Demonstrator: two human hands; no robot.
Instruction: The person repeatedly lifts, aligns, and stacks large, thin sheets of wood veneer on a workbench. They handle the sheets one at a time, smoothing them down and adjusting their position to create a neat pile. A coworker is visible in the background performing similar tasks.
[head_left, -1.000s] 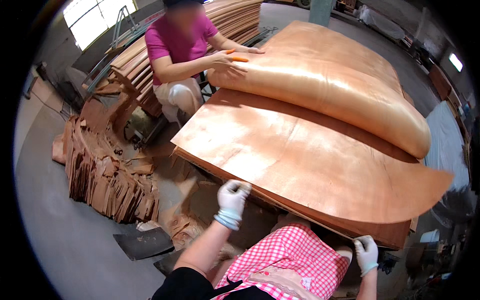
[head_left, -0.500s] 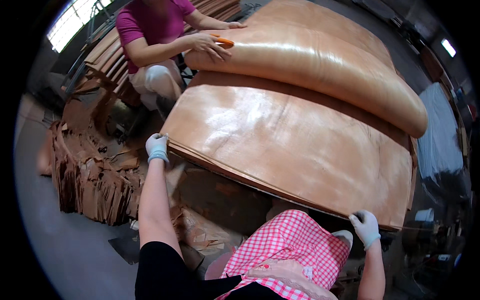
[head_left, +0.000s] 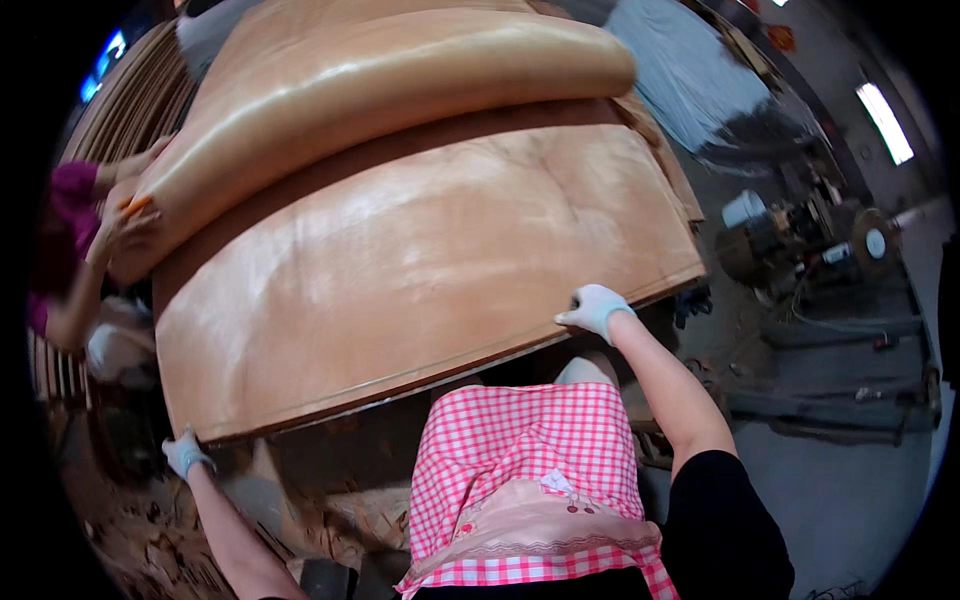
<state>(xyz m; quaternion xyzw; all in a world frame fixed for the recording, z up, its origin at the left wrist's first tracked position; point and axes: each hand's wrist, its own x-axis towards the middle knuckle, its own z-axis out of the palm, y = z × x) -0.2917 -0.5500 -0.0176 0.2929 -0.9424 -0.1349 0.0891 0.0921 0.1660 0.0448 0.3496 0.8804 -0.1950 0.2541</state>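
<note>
A wide reddish-tan wood veneer sheet (head_left: 420,250) lies flat on a stack in front of me, its far part covered by a rolled-over fold of veneer (head_left: 390,80). At the sheet's near left corner, my left hand (head_left: 187,455), in a pale glove, is closed on the edge. My right hand (head_left: 597,310), also gloved, pinches the near edge a little in from the right corner. Both hands are wide apart. The fingertips under the edge are hidden.
At the left a co-worker in a purple top (head_left: 75,190) has a hand (head_left: 125,230) with an orange tool at the fold's end. Beyond the stack's right side are a grey-white plastic sheet (head_left: 680,80), a white bucket (head_left: 743,208) and machinery (head_left: 780,240). Veneer scraps (head_left: 170,550) litter the lower left.
The view has swung to the right, so the stack and co-worker appear further left. Both my hands stay at the near edge of the veneer, and the far fold is still rolled over.
</note>
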